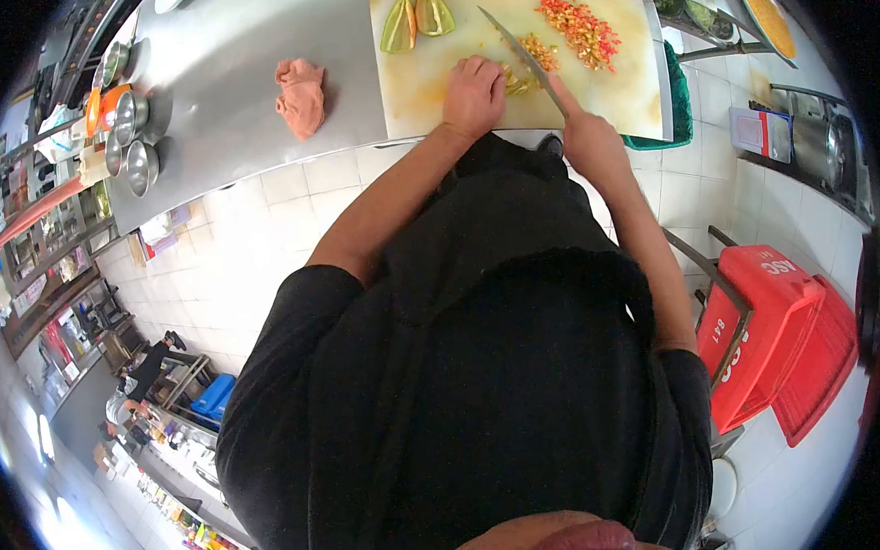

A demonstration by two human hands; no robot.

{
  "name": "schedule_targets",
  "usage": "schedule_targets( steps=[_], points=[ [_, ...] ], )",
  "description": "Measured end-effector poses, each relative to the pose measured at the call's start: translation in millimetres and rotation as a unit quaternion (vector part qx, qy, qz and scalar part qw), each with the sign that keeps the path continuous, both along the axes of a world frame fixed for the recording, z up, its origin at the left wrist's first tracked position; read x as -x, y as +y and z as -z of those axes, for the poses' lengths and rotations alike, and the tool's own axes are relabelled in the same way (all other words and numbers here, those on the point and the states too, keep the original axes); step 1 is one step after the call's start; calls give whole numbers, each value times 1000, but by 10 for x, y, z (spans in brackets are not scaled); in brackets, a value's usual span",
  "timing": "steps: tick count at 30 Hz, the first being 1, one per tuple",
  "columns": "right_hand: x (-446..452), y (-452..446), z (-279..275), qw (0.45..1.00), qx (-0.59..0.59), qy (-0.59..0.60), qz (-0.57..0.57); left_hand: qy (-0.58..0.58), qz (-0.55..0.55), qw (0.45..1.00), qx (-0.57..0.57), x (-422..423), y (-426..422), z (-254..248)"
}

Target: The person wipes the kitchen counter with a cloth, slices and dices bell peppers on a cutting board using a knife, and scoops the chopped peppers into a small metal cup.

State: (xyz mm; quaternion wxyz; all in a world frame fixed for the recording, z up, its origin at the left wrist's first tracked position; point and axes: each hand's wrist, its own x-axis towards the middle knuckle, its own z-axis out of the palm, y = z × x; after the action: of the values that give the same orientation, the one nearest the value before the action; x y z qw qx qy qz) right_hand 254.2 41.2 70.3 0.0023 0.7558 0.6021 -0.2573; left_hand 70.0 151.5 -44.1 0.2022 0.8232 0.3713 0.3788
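A white cutting board [436, 110] lies on the steel counter. My right hand [592, 140] is closed on the handle of a knife [520, 53], its index finger along the blade's spine. The blade points up and left, across small chopped green pieces [537, 51]. Just left of the blade, my left hand [476, 94] rests on the board with fingers curled by some green strips [514, 81]; whether it grips any is hidden. Two green pepper wedges [417, 22] lie at the board's upper left. Chopped red pieces [579, 30] are spread at the upper right.
A crumpled pinkish cloth [301, 98] sits on the steel counter [224, 64] left of the board. Metal bowls [140, 168] stand at its far left edge. A green basket [676, 109] and red bins [758, 325] are on the right. Another person [141, 381] is far off, lower left.
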Motion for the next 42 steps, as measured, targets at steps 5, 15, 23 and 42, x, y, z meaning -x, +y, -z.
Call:
schedule_targets(
  steps=[5,15,23,42],
  points=[
    [64,-275,-161,999,41,19,-20,10,-7,1000,-21,-35,8,5],
    [-3,-259,316,998,-24,48,-16,34,4,999,-8,-53,0,10],
    [81,-263,316,999,18,35,-7,31,7,999,-6,-23,-18,14],
    [99,-263,358,999,-2,37,-18,21,10,1000,-1,60,-39,7]
  ],
)
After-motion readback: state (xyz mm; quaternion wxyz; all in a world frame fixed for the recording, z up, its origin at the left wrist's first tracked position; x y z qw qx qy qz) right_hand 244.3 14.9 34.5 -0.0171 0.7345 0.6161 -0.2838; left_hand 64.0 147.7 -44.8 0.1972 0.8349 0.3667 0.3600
